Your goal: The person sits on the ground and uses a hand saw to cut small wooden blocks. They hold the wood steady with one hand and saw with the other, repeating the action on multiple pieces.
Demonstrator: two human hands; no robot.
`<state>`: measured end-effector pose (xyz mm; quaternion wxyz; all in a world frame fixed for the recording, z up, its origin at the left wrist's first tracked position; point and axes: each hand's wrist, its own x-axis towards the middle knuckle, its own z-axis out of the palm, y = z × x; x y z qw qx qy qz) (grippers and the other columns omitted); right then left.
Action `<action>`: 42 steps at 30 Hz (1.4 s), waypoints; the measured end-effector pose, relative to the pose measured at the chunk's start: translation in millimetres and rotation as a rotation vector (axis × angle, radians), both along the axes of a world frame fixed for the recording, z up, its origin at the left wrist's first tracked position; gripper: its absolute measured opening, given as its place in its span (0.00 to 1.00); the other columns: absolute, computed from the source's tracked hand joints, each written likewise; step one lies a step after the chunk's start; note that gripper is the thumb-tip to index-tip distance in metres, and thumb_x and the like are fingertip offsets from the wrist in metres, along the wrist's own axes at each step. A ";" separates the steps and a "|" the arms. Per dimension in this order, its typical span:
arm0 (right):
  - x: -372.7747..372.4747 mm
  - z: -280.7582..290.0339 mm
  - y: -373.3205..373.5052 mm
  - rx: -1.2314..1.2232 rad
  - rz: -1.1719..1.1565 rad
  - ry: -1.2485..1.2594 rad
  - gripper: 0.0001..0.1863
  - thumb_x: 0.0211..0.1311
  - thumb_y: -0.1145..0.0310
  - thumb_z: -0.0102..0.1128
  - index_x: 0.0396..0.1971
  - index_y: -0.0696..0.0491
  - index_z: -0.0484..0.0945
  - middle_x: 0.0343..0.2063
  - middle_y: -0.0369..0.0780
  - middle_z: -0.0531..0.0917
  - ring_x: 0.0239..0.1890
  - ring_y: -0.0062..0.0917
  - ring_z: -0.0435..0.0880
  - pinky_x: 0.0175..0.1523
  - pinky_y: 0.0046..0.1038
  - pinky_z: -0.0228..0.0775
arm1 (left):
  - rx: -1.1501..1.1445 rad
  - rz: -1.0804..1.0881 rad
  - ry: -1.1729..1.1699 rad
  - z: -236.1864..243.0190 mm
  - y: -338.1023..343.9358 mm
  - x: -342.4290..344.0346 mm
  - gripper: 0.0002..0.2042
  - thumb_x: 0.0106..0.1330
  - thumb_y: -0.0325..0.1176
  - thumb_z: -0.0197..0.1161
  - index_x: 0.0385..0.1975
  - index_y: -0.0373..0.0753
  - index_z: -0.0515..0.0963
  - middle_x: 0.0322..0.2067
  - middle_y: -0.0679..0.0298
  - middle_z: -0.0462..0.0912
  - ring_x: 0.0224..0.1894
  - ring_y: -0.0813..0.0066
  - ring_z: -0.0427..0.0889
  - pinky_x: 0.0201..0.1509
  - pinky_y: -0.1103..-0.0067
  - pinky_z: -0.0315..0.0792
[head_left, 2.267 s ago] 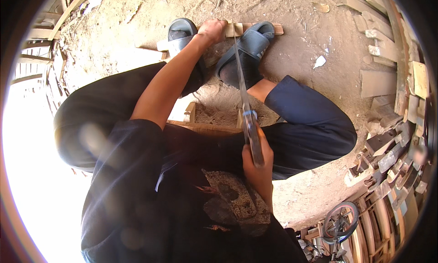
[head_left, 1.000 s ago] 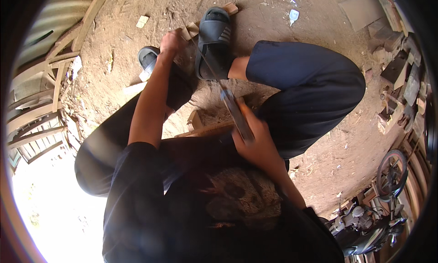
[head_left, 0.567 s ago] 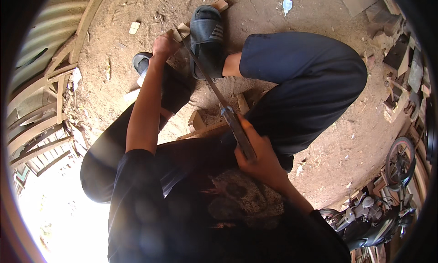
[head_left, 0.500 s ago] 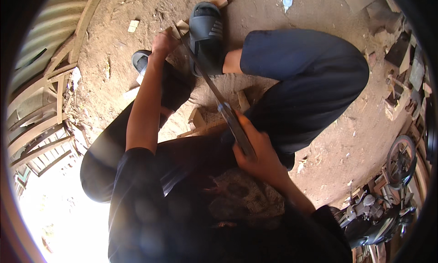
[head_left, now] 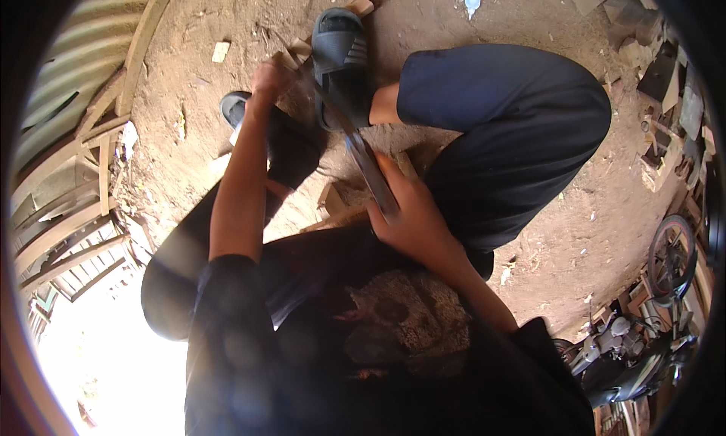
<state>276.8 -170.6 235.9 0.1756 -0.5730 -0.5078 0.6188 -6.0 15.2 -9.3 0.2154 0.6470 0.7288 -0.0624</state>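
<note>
- Far left: pale ribbed corrugated sheet [head_left: 94, 50], with brown timber frame pieces [head_left: 64, 228] beside and below it, slats among them
- Small pale square chip of wood [head_left: 220, 52] flat on dry, rough brown earth [head_left: 200, 96]
- Dark grey moulded slide sandal on the left foot [head_left: 234, 107], partly behind the forearm
- Left hand [head_left: 272, 77]: fingers curled in on the left end of the wood, finger detail too small to read
- Straight, square-edged tan wooden strip [head_left: 301, 52]: on the ground, running from the left hand to beneath the right sandal, far end showing past it
- Long handsaw with grey tapering metal blade and dark handle [head_left: 344, 124]: slanting, blade across the strip between left hand and right sandal, partly blurred
- Dark grey slide sandal on the right foot [head_left: 340, 58]: pale parallel stripes on the strap, foot pinning the strip
- Right hand [head_left: 404, 201]: wrapped firmly round the saw handle
- Black cloth shirt [head_left: 318, 375]: mottled brown picture print across the front
- Small whitish, narrow-necked object [head_left: 473, 3] on the earth
- Black and silver motorcycle [head_left: 624, 349], red-rimmed wheel
- Far right: heaped blocky wood offcuts [head_left: 669, 122], brown and grey
</note>
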 end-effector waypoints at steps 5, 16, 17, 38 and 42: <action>18.9 32.2 -37.3 -0.103 0.034 -0.034 0.35 0.51 0.74 0.56 0.62 0.59 0.57 0.25 0.52 0.79 0.28 0.49 0.80 0.36 0.41 0.72 | -0.022 0.041 0.015 19.2 -6.5 2.6 0.30 0.46 0.59 0.66 0.43 0.42 0.76 0.39 0.46 0.82 0.46 0.48 0.80 0.50 0.62 0.73; 24.2 35.2 -36.3 -0.054 0.022 -0.072 0.31 0.51 0.78 0.53 0.59 0.61 0.64 0.28 0.52 0.80 0.30 0.43 0.83 0.36 0.32 0.72 | 0.012 0.064 0.020 19.0 -8.7 -0.1 0.23 0.51 0.48 0.64 0.45 0.44 0.75 0.38 0.48 0.82 0.44 0.48 0.80 0.47 0.60 0.74; 20.2 22.7 -29.3 0.027 0.014 -0.058 0.31 0.51 0.78 0.53 0.59 0.61 0.63 0.27 0.52 0.80 0.29 0.42 0.83 0.35 0.31 0.72 | 0.013 0.067 0.019 18.9 -5.0 3.9 0.23 0.50 0.48 0.65 0.45 0.44 0.75 0.38 0.48 0.82 0.44 0.48 0.80 0.48 0.60 0.74; 21.2 21.9 -24.1 -0.024 0.004 -0.049 0.30 0.52 0.78 0.52 0.59 0.60 0.64 0.28 0.53 0.79 0.32 0.41 0.84 0.36 0.33 0.73 | -0.034 0.024 -0.018 14.0 2.4 -5.2 0.34 0.45 0.64 0.65 0.46 0.43 0.76 0.40 0.50 0.82 0.46 0.51 0.80 0.50 0.64 0.74; 2.8 -2.1 3.9 -0.017 0.039 -0.078 0.30 0.51 0.79 0.51 0.59 0.60 0.64 0.25 0.52 0.79 0.30 0.39 0.84 0.35 0.31 0.72 | -0.078 0.014 -0.019 23.1 5.7 3.4 0.36 0.44 0.67 0.64 0.46 0.43 0.75 0.40 0.50 0.82 0.46 0.52 0.80 0.50 0.64 0.73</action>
